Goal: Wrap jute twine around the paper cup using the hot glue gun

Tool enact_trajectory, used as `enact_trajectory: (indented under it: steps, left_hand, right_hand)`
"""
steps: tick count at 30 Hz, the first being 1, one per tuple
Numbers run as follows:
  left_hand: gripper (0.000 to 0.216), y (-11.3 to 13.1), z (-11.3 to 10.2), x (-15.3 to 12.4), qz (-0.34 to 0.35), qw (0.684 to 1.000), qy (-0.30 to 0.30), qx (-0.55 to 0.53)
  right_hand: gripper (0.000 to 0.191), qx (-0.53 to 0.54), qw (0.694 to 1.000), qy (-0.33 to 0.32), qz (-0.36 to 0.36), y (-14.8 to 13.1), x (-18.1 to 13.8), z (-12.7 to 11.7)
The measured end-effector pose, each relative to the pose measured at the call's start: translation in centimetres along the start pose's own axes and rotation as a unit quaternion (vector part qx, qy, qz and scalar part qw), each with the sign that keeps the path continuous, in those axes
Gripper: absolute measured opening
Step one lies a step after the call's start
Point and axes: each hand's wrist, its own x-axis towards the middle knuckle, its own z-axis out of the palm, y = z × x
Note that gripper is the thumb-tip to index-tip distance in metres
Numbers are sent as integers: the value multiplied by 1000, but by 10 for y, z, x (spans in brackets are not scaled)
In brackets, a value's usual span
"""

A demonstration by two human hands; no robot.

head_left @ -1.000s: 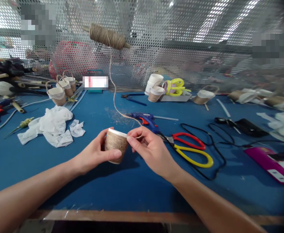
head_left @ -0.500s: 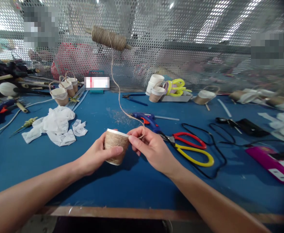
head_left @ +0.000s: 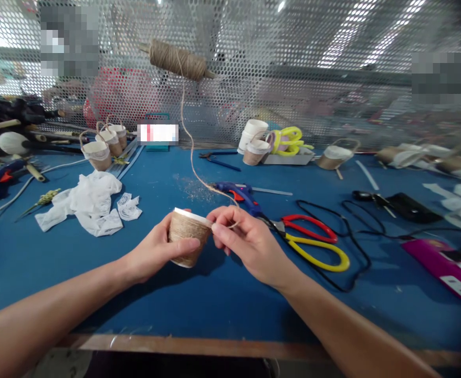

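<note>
My left hand [head_left: 157, 252] is wrapped round a small paper cup [head_left: 187, 231] covered in jute twine, held just above the blue table [head_left: 215, 299]. My right hand [head_left: 246, 241] pinches the twine strand [head_left: 191, 152] against the cup's white rim. The strand rises to a twine spool [head_left: 177, 59] mounted on the perforated metal screen behind the table. A blue glue gun [head_left: 240, 193] lies just beyond my right hand.
Red and yellow scissors [head_left: 313, 242] and a black cable [head_left: 352, 231] lie to the right. White lace fabric [head_left: 86, 202] lies at the left. Finished twine cups [head_left: 96, 153] stand at the back left, more cups [head_left: 254, 142] at back centre. A magenta box [head_left: 443, 262] sits far right.
The cup has turned slightly in my left hand, and my right fingers have shifted a little closer to its rim. The view has drifted slightly.
</note>
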Motion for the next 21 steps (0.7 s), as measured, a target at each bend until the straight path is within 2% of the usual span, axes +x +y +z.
enact_trajectory:
  steps: [6,10,12,13,15,17,19,21]
  left_hand:
    - [69,-1,0,0,7,1000,4,14]
    - [85,-1,-3,0,8,998,-12,67]
    - [91,3,-8,0,50,990,-9,132]
    - [89,5,-10,0,96,980,1,173]
    - [63,11,-15,1,191,945,13,264]
    - [35,16,-18,0,250,909,-7,332]
    - [15,19,-18,0,274,886,-35,371]
    - [6,21,-17,-1,275,880,-49,385]
  right_hand:
    - [14,2,1000,-1,14,3,1,1]
    - [14,6,1000,10,9,3,1,0]
    - [14,-5,1000,13,7,2,1,-1]
    - [14,-14,1000,12,2,1,1,-2]
    - [14,-40,999,3,-13,0,0,-4]
    - [15,-64,997,-15,-34,0,0,-5]
    - [15,-81,995,-29,-52,1,0,-4]
    - [15,-89,993,-35,-62,2,-1,-4]
